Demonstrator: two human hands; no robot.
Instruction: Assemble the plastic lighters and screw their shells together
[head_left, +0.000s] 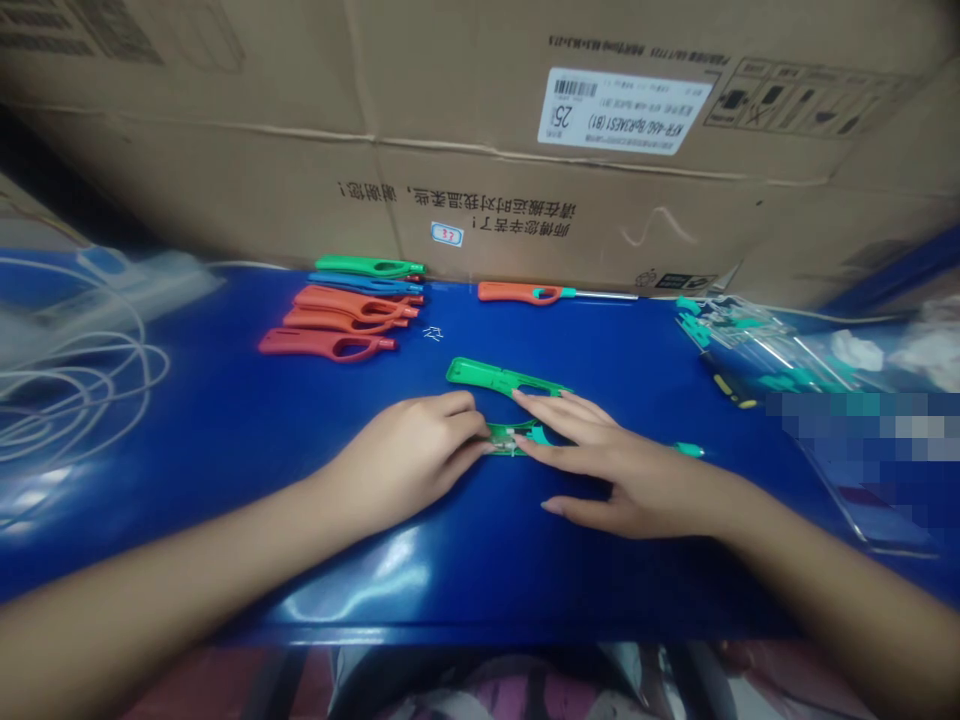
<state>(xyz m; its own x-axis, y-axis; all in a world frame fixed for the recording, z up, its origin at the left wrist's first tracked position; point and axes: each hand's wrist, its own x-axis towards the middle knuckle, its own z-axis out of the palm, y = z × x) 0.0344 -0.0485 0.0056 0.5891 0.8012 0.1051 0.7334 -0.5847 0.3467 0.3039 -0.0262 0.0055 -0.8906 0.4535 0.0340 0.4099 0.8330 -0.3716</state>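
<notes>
The lower green lighter shell half point(501, 436) lies on the blue table with small parts inside and a teal piece point(538, 435) at its right. My left hand point(435, 440) is closed, its fingertips pinching the left end of this half. My right hand point(615, 465) has its fingers stretched apart; one fingertip rests at the parts in the half, another at the other green shell half point(487, 376) just behind. That one lies with its hollow side up. A teal tip point(688, 450) shows past my right hand; what joins it is hidden.
Red, orange, blue and green lighter shells point(322, 345) lie stacked at back left, near small white pins point(433, 333). An assembled orange lighter point(517, 292) lies by the cardboard wall point(450, 160). Metal rods with teal parts point(780, 345) and a screwdriver point(727, 385) are right; white cable point(90, 370) left.
</notes>
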